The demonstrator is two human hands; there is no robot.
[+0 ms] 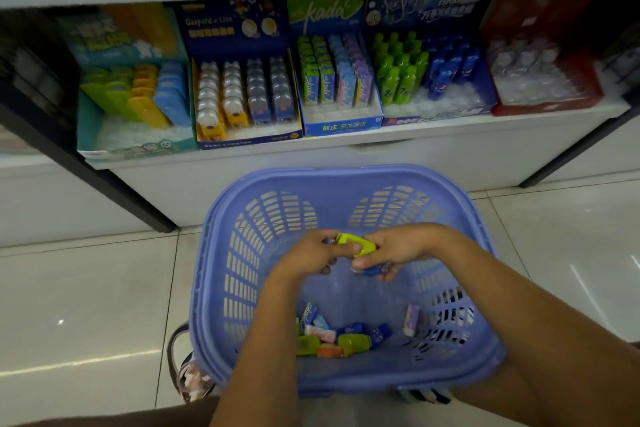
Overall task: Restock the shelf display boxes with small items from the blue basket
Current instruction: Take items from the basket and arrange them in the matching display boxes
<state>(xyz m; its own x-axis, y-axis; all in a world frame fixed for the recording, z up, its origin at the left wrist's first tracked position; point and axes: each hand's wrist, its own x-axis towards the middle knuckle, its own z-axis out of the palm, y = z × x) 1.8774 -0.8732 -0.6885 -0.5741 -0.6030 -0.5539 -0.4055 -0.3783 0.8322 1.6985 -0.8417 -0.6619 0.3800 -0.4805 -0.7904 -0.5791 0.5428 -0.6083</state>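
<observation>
On the far shelf (346, 146), display boxes (339, 80) stand side by side. Nearer, over the blue basket (346, 184), your left hand (311, 255) and right hand (398, 248) both pinch a yellow-green item (356, 242); the right also curls round a blue item (372, 270). More small items (332, 336) lie on the basket's floor.

This is a shop, most likely a stationery section. A white retail shelf (346, 144) carries a row of printed cardboard display boxes (341, 121) packed with neat ranks of identical small items, erasers and the like, in green, blue, yellow and purple. A blue plastic shopping basket (346, 184) stands on the glossy tiled floor (86, 305) below it.
</observation>
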